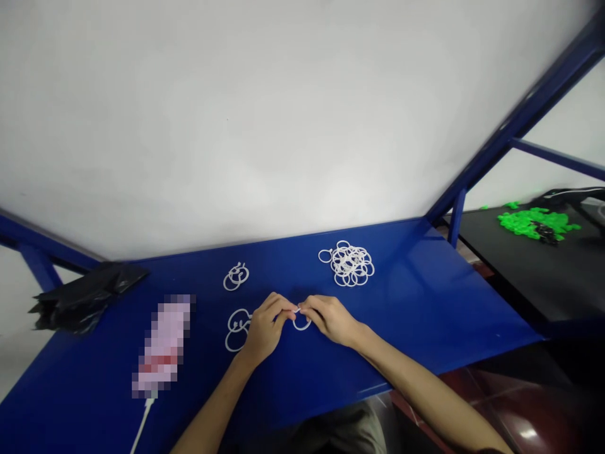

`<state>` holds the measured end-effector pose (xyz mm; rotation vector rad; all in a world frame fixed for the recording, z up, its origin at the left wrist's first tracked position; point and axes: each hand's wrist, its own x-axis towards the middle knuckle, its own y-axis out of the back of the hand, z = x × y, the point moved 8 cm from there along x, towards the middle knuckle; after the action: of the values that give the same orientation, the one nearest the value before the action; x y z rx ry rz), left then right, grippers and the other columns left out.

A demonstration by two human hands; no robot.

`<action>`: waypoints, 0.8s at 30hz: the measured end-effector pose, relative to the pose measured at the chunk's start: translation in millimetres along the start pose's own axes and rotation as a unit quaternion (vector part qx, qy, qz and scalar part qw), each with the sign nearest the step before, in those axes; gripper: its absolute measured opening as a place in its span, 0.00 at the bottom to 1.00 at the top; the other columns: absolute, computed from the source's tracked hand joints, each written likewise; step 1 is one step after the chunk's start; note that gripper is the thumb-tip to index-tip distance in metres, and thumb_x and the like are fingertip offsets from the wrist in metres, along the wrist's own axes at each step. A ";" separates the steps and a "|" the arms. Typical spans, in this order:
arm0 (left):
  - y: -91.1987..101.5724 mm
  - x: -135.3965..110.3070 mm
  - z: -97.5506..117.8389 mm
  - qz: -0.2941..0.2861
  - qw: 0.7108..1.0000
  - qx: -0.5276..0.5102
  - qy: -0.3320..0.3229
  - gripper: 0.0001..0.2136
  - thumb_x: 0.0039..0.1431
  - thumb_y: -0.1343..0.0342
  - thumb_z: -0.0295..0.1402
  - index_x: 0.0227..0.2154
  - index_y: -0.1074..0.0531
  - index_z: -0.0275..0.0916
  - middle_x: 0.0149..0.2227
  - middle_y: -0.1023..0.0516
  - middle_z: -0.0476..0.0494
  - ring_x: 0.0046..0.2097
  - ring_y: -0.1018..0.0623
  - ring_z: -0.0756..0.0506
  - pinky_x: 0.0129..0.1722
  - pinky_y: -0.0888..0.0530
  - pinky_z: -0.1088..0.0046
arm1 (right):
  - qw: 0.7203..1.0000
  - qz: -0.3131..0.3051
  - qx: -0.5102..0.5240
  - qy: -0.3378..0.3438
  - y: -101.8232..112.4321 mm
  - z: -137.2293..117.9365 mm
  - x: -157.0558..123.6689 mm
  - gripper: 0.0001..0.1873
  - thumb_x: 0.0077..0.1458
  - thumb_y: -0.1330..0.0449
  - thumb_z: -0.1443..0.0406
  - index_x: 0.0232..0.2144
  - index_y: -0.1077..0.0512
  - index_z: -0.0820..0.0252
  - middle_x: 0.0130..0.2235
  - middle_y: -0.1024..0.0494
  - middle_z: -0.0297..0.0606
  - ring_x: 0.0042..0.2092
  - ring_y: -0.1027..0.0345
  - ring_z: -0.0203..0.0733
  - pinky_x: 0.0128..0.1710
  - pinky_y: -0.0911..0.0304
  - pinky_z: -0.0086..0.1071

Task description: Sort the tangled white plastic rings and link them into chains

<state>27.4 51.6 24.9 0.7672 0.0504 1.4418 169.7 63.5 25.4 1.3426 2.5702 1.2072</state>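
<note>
My left hand and my right hand meet over the middle of the blue table. Both pinch one small white ring between their fingertips, the ring hanging just above the tabletop. A pile of several loose white rings lies further back to the right. Two small clusters of joined white rings lie to the left, one further back and one right beside my left hand.
A blurred pinkish object with a white cable lies at the front left. Crumpled black plastic sits at the table's left edge. A black table at the right carries green pieces. A white wall stands behind.
</note>
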 end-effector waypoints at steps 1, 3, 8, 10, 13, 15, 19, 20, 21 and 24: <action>0.5 -0.1 0.6 -0.001 1.000 0.000 -0.004 0.10 0.66 0.47 0.28 0.29 0.24 0.42 0.30 0.23 0.50 0.35 0.24 0.48 0.39 0.27 0.71 | 1.000 -0.004 -0.003 0.006 -0.7 -0.9 -0.3 0.13 0.72 0.53 0.61 0.39 0.31 0.57 0.36 0.22 0.37 0.36 0.27 0.38 0.38 0.34 0.30; 0.6 -0.3 2.5 -0.003 1.000 -0.002 -0.013 0.11 0.67 0.47 0.28 0.28 0.24 0.42 0.29 0.23 0.50 0.35 0.24 0.48 0.38 0.27 0.71 | 1.000 -0.012 -0.016 0.021 -2.7 -2.5 -1.4 0.13 0.72 0.53 0.62 0.39 0.30 0.57 0.37 0.22 0.38 0.36 0.27 0.38 0.38 0.34 0.30; -0.7 1.6 7.1 -0.005 0.999 0.015 -0.028 0.12 0.67 0.47 0.30 0.27 0.25 0.42 0.29 0.23 0.50 0.34 0.24 0.48 0.37 0.27 0.72 | 0.997 -0.015 -0.068 0.038 -5.2 -5.1 -2.2 0.14 0.72 0.54 0.62 0.40 0.30 0.58 0.36 0.21 0.39 0.35 0.28 0.38 0.37 0.33 0.30; 3.4 3.6 5.8 0.005 0.998 0.056 -0.037 0.09 0.67 0.45 0.32 0.31 0.24 0.42 0.31 0.21 0.49 0.36 0.23 0.47 0.40 0.26 0.70 | 0.996 0.008 -0.082 0.037 -0.5 -6.3 -0.2 0.13 0.72 0.53 0.62 0.41 0.29 0.57 0.38 0.20 0.39 0.37 0.27 0.39 0.39 0.32 0.31; 22.4 6.7 -4.2 0.049 0.979 0.195 -0.043 0.08 0.67 0.44 0.37 0.41 0.22 0.42 0.39 0.19 0.45 0.44 0.23 0.43 0.50 0.28 0.62 | 0.991 0.080 -0.110 0.022 17.6 -2.0 3.0 0.11 0.71 0.50 0.64 0.42 0.28 0.57 0.40 0.21 0.41 0.41 0.28 0.41 0.42 0.31 0.34; 42.6 7.7 -22.8 0.081 0.948 0.308 0.010 0.13 0.68 0.47 0.38 0.50 0.24 0.41 0.48 0.20 0.39 0.51 0.25 0.39 0.56 0.31 0.57 | 0.981 0.146 -0.127 -0.002 37.7 8.7 2.3 0.10 0.70 0.49 0.64 0.43 0.28 0.56 0.42 0.21 0.42 0.44 0.28 0.43 0.45 0.30 0.37; 73.9 2.4 -66.8 0.055 0.877 0.448 0.163 0.20 0.68 0.49 0.38 0.58 0.29 0.36 0.58 0.27 0.34 0.56 0.29 0.32 0.51 0.29 0.54 | 0.941 0.276 -0.179 -0.078 88.7 42.1 -10.1 0.09 0.68 0.46 0.63 0.42 0.26 0.57 0.41 0.23 0.43 0.43 0.29 0.45 0.45 0.31 0.40; 75.9 0.9 -72.9 0.036 0.869 0.460 0.178 0.19 0.68 0.50 0.37 0.57 0.28 0.35 0.56 0.25 0.34 0.55 0.29 0.32 0.49 0.29 0.54 | 0.930 0.294 -0.198 -0.097 100.1 49.8 -14.2 0.09 0.67 0.45 0.63 0.41 0.25 0.57 0.41 0.23 0.43 0.43 0.29 0.46 0.45 0.31 0.41; 76.2 -0.3 -76.8 0.021 0.865 0.465 0.185 0.18 0.68 0.51 0.36 0.56 0.27 0.35 0.54 0.23 0.35 0.54 0.28 0.33 0.48 0.29 0.55 | 0.922 0.301 -0.213 -0.115 109.9 56.9 -17.8 0.09 0.67 0.45 0.62 0.40 0.25 0.56 0.41 0.22 0.43 0.43 0.30 0.47 0.45 0.32 0.42; 70.7 -1.5 -76.9 -0.001 0.872 0.457 0.174 0.14 0.68 0.51 0.33 0.50 0.24 0.39 0.48 0.20 0.39 0.49 0.27 0.35 0.45 0.30 0.58 | 0.926 0.273 -0.212 -0.149 127.1 73.2 -24.9 0.09 0.66 0.44 0.62 0.41 0.24 0.56 0.40 0.22 0.42 0.41 0.31 0.48 0.45 0.33 0.44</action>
<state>-70.3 79.7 0.8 1.2420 1.0782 1.5175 298.5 135.3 45.7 1.9911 1.6474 1.3700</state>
